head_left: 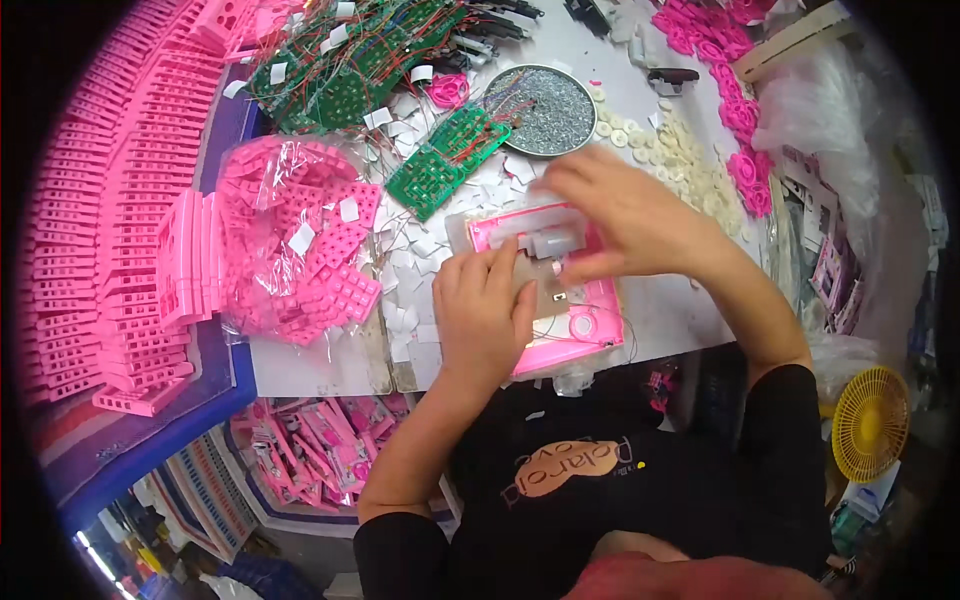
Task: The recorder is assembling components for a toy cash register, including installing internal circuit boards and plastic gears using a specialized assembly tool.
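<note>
A pink plastic toy casing [560,352] lies on the table right in front of me, its inside facing up. Inside it are a brownish board [565,308], a clear-grey cylindrical part [556,241] and a round pink ring with a white centre [584,324]. My left hand [480,312] rests on the casing's left side, fingers stretched forward over it and thumb apart. Over the right side hovers my right hand [640,215], thumb and fingers spread, its fingertips blurred by motion. Nothing shows between its fingers.
A round tin of small metal screws [552,108] stands behind the casing, with a green circuit board [445,165] to its left. White round pieces [685,160] lie scattered right. A bag of pink keypads [300,240] and stacked pink parts [110,200] fill the left.
</note>
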`<state>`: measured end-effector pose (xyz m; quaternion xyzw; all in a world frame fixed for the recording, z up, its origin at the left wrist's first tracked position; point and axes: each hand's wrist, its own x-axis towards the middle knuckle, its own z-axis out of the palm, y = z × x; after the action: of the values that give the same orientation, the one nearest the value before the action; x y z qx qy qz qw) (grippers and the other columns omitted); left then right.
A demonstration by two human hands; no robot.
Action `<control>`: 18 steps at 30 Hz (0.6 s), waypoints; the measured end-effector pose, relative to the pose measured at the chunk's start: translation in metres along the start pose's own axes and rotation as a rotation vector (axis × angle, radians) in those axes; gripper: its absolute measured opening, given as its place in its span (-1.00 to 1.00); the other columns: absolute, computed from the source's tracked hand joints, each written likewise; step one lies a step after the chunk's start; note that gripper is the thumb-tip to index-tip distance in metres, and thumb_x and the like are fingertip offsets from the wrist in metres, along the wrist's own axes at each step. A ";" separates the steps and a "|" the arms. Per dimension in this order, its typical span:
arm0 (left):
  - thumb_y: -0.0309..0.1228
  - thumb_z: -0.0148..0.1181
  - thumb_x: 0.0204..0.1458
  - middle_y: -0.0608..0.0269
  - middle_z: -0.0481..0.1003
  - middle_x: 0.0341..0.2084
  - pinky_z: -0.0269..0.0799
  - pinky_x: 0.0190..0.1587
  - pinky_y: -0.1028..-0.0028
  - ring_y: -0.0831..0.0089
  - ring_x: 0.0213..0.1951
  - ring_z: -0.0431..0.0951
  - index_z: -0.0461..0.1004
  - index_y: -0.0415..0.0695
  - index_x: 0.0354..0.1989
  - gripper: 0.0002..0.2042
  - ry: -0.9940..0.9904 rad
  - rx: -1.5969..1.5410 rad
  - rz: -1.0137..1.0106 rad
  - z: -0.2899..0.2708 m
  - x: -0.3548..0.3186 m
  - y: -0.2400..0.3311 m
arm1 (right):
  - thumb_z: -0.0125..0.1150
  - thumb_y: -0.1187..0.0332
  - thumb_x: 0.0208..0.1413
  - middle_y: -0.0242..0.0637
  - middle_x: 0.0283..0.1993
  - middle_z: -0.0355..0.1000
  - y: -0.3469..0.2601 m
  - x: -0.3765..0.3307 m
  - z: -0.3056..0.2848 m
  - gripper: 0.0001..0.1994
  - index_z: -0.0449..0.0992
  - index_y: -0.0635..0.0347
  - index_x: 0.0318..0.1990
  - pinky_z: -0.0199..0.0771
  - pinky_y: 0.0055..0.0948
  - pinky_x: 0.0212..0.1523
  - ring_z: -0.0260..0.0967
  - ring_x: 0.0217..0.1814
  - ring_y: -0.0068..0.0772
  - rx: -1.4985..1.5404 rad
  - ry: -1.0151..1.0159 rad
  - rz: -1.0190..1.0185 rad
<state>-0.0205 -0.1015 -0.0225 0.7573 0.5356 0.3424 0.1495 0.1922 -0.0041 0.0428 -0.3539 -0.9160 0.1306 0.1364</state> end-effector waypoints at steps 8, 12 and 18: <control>-0.34 0.35 -0.09 0.07 0.42 -0.06 0.18 0.12 0.07 0.08 -0.02 0.39 0.48 -0.21 0.13 -0.47 -0.051 0.215 -0.029 -0.006 0.004 0.014 | 0.27 0.39 -0.07 -0.22 -0.07 0.51 -0.001 -0.009 0.022 -0.67 0.54 0.22 -0.08 0.57 -0.27 -0.07 0.46 0.02 -0.14 -0.077 0.003 -0.237; -0.24 0.37 -0.11 0.19 0.43 -0.10 0.12 0.20 0.06 0.23 0.05 0.39 0.51 -0.11 0.09 -0.48 -0.066 0.373 0.070 -0.015 0.016 0.012 | 0.25 0.39 -0.05 -0.12 0.07 0.51 0.019 -0.001 0.020 -0.62 0.53 0.28 -0.01 0.54 -0.27 0.04 0.45 0.15 -0.12 -0.057 0.036 -0.326; -0.32 0.29 -0.04 0.15 0.50 -0.22 0.27 0.08 0.14 0.23 -0.04 0.48 0.57 -0.17 -0.16 -0.72 -0.322 0.246 0.189 -0.038 0.053 -0.002 | 0.19 0.40 0.01 -0.12 0.14 0.46 0.011 -0.020 0.045 -0.60 0.45 0.26 0.05 0.50 -0.20 0.12 0.46 0.14 -0.14 0.024 0.045 -0.152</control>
<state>-0.0371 -0.0574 0.0228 0.8617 0.4690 0.1617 0.1070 0.1977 -0.0164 -0.0054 -0.2846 -0.9352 0.1230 0.1708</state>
